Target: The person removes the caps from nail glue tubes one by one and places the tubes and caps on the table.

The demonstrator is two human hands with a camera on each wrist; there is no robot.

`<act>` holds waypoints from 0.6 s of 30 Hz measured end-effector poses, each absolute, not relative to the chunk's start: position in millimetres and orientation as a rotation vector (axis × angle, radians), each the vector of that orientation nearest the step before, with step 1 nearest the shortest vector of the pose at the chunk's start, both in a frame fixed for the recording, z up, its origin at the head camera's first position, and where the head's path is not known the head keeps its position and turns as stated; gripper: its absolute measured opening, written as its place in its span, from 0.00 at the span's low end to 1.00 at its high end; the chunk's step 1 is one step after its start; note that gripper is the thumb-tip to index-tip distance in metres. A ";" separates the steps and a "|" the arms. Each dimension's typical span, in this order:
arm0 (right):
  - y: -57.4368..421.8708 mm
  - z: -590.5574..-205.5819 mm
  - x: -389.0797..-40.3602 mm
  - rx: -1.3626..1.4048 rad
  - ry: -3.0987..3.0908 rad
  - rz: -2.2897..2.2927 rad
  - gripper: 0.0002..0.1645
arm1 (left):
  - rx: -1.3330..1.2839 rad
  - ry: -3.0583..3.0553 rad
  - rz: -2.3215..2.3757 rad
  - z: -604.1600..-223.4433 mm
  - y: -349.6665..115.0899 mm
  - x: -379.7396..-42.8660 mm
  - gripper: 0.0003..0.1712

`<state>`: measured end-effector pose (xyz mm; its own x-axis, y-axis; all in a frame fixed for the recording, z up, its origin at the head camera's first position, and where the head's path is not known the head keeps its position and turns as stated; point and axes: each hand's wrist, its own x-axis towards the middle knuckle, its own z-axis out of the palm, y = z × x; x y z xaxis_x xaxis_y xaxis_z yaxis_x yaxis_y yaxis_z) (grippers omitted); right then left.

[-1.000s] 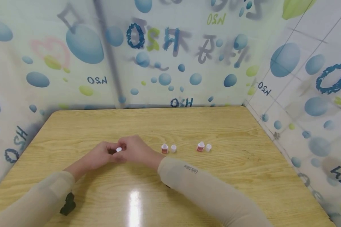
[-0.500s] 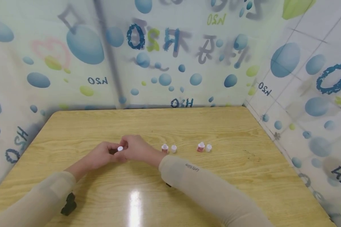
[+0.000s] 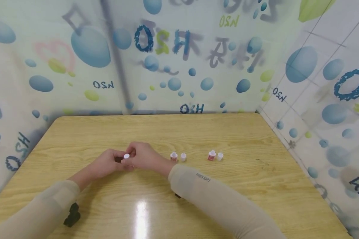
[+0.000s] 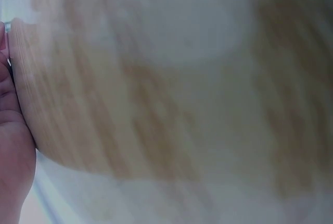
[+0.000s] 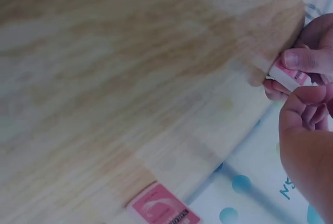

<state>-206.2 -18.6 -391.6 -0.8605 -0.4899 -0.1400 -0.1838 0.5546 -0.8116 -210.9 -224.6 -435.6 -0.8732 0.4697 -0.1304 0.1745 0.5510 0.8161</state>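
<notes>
Both hands meet over the left-middle of the table. My left hand (image 3: 106, 162) holds a small bottle (image 5: 286, 74) with a pink-red label, its thumb pressed along the label in the right wrist view. The fingers of my right hand (image 3: 145, 156) are curled in at the bottle's end, close against the left fingers. In the head view a white round end shows between the hands; the rest of the bottle is hidden by fingers. The left wrist view catches only the edge of the left hand (image 4: 13, 146) beside blurred table.
Right of the hands stand two red-labelled bottles, one near (image 3: 174, 157) and one farther right (image 3: 211, 155), each with a white cap (image 3: 183, 157) beside it. A dark object (image 3: 72, 215) lies by the left sleeve. A patterned wall (image 3: 173, 66) borders the table (image 3: 227, 132).
The hands have shifted very slightly to the right and stay together on the bottle. The white end between them turns a little more into view. The other bottles and caps keep their places.
</notes>
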 end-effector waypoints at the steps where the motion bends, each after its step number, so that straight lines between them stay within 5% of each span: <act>1: -18.6 -391.4 -206.4 -0.558 2.429 -1.226 0.09 | 0.533 2.460 1.237 -435.5 -224.8 -210.7 0.16; 18: -15.7 -392.1 -205.0 -0.477 2.280 -1.402 0.07 | 0.541 2.444 1.270 -436.9 -225.3 -211.8 0.19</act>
